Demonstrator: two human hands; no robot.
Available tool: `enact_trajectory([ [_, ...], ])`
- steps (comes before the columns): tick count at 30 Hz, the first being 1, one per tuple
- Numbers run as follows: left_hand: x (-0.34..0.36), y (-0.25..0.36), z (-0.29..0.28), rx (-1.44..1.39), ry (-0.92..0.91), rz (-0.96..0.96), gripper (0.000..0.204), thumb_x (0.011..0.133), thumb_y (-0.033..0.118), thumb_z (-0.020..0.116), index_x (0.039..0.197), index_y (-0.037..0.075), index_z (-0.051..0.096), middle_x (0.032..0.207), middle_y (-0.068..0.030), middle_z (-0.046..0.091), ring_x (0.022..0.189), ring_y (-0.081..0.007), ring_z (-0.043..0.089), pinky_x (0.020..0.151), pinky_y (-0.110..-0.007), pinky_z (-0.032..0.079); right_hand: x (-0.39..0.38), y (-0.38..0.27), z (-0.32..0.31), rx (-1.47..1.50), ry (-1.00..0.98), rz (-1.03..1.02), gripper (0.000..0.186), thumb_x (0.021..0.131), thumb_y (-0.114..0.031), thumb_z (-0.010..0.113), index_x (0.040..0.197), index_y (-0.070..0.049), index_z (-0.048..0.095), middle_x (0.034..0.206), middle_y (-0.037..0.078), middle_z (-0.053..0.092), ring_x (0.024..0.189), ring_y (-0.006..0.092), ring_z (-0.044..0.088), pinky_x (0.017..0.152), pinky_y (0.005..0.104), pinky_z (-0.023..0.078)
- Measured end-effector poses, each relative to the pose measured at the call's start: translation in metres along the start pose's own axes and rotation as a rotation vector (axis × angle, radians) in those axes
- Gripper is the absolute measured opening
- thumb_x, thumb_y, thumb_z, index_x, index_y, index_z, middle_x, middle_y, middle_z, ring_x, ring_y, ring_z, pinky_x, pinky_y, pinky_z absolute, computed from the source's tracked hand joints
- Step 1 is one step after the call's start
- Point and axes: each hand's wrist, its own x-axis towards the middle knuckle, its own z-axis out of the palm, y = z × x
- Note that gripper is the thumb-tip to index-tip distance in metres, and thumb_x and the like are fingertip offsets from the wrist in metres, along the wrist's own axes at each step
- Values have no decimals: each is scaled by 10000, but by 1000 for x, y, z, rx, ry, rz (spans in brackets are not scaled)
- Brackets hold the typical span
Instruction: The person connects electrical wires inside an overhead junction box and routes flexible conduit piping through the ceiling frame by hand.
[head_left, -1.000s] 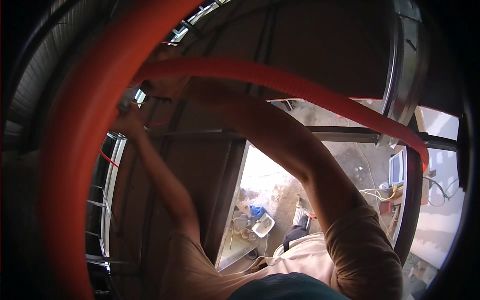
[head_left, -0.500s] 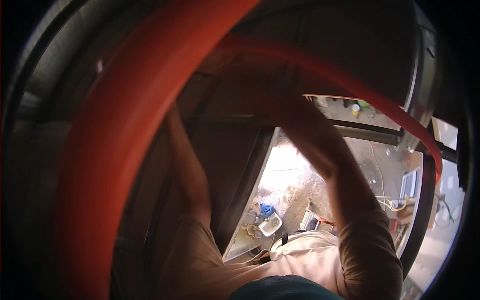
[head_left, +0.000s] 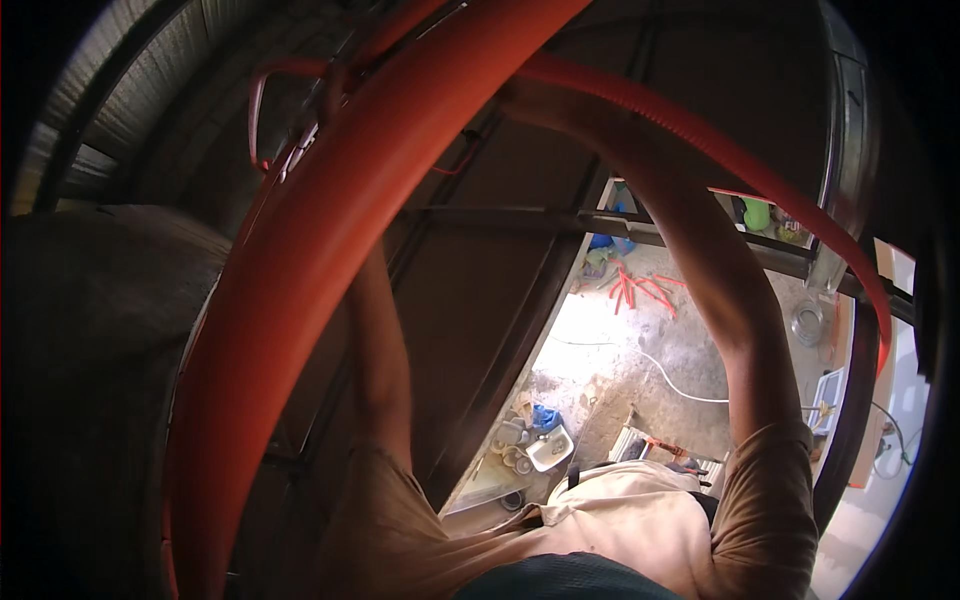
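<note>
— Orange corrugated conduit [head_left: 300, 260] loops overhead; we're feeding it along the dark ceiling [head_left: 700, 90].

— Right hand [head_left: 525, 95] seems wrapped round it; left hand is hidden behind the loop, grip unclear.

— Next calls for a steady pull; steel beam [head_left: 560, 222] crowds us, open floor [head_left: 640, 350] below.

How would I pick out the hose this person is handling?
Start at the dark ceiling panels overhead. Both raised arms reach up to an orange corrugated hose that loops across the whole view. It is far thicker than the short orange pieces lying on the sunlit ground below.
</note>
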Motion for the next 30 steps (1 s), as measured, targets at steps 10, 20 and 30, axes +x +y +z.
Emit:
enact_trajectory([
  [10, -78, 16, -29, -307, -66, -692, 448, 800, 234, 762, 1135, -8, 590, 1115, -97, 601, 1037, -178, 571, 926, -334, 447, -35, 27, 28, 81, -51, 364, 330, 902, -307, 618, 1124, -65, 643, 1010, 19, 692, 952, 160, 635, 870, 315, 476],
  [20, -41, 58, -9, -787, -29, -1082, 315, 804, 263, 754, 999, 32, 668, 918, -46, 636, 813, -122, 574, 792, -318, 475, -35, 22, 54, 506, 167, 457, 245, 894, -242, 628, 1034, -48, 680, 913, 45, 678, 835, 126, 611, 776, 302, 486],
  [30, -29, 56, -12, -804, -88, -983, 166, 838, 211, 725, 864, 65, 650, 766, 7, 588, 696, -91, 529, 637, -249, 411, -42, 11, 52, 499, 96, 609, 216, 890, -229, 644, 1002, -49, 683, 930, 51, 687, 874, 136, 634, 802, 296, 493],
])
